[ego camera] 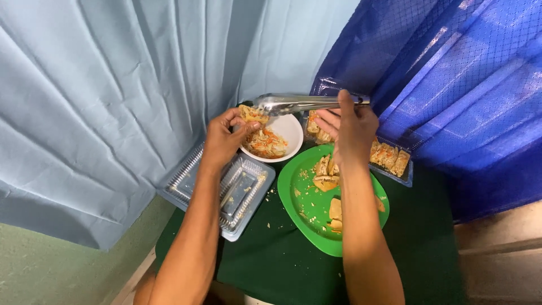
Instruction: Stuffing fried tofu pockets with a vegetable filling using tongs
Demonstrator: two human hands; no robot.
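- Your left hand cups a split fried pastry pocket in its fingers, held just over the far rim of the white bowl; keep it tilted mouth-up so nothing drops out.
- Your right hand grips the metal tongs near their hinge end, fingers closed round both arms; the tips meet the pocket's opening.
- The tongs look nearly closed, though I cannot tell whether any filling sits between the tips.
- Take small pinches of the shredded vegetable filling from the bowl and press them in gently, so the shell does not tear.
- Work above the bowl, since crumbs already litter the green plate and the dark green cloth.
- Mind your right forearm: it hangs low over the pastry pieces on the plate.
- The clear plastic trays lie under your left wrist; more pastries wait in the tray beyond.
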